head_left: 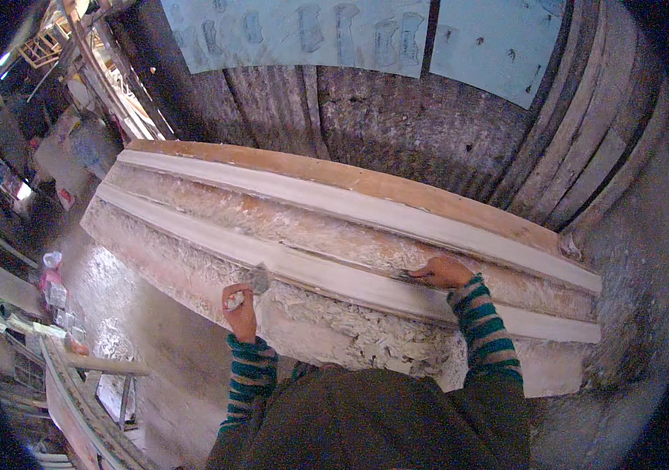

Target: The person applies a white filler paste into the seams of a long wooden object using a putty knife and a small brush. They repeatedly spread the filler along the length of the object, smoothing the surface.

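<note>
A long wooden piece (311, 270), shaped like a coffin lid with stepped ledges, stretches across in front of me. Pale filler covers its smooth raised bands, while its lower side carries rough shavings or flakes (385, 341). My left hand (242, 319) is closed round the handle of a putty knife (257, 278); its wide grey blade points up over the near side. Farther right, my right hand (444, 272) grips a thin, dark scraper-like tool (406, 274), mostly hidden by the fingers. That tool lies at the edge between the middle recess and the nearer pale band.
Behind the piece stands a wall of weathered boards (405, 129) with light blue panels (303, 31) above. A curved wooden frame (64, 384) is at the lower left. Pink and white bags (52, 274) lie on the dusty floor (170, 329) at left.
</note>
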A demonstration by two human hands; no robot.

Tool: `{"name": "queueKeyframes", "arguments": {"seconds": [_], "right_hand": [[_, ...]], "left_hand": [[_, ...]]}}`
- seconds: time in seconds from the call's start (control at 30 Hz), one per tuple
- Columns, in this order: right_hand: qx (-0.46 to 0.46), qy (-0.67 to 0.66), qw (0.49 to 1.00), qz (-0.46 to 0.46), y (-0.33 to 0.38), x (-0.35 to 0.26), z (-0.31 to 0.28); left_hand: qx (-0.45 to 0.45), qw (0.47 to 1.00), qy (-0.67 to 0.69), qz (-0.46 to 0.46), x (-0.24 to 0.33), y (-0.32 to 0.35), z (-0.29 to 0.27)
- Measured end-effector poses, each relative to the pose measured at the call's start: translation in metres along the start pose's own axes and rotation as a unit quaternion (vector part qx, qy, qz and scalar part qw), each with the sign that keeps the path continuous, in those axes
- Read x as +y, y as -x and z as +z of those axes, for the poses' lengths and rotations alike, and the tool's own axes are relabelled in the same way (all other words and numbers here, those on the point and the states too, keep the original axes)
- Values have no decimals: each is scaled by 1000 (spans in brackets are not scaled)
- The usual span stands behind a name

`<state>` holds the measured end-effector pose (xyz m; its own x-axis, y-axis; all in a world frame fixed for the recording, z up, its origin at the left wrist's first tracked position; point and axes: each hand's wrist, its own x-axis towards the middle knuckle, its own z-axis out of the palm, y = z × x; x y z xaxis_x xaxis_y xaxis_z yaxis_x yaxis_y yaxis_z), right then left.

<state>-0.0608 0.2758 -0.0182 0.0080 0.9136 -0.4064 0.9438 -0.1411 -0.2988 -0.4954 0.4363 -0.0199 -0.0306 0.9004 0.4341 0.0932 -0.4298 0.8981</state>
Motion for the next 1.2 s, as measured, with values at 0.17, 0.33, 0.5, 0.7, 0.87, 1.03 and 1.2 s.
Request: {"name": "queueKeyframes", "arguments": {"seconds": [0.17, 0.33, 0.5, 0.7, 0.87, 1.03, 1.2], "right_hand": [[8, -12, 1000, -28, -8, -20, 3], [42, -12, 999, -32, -45, -51, -3], [-4, -118, 989, -86, -15, -9, -7], [30, 19, 999, -24, -40, -55, -3], [11, -21, 999, -28, -38, -73, -28], [12, -11, 1000, -23, -6, -37, -19], [77, 53, 995, -34, -44, -64, -1]], "left_hand": [[-70, 996, -57, -19, 1, 12, 24], [-69, 997, -44, -18, -13, 10, 18], [-75, 996, -30, -31, -1, 13, 18], [-77, 996, -46, -1, -1, 16, 18], [-103, 994, -31, 31, 1, 16, 15], [-98, 994, -45, -10, -10, 18, 10], [-90, 995, -10, -42, -19, 21, 11]]}}
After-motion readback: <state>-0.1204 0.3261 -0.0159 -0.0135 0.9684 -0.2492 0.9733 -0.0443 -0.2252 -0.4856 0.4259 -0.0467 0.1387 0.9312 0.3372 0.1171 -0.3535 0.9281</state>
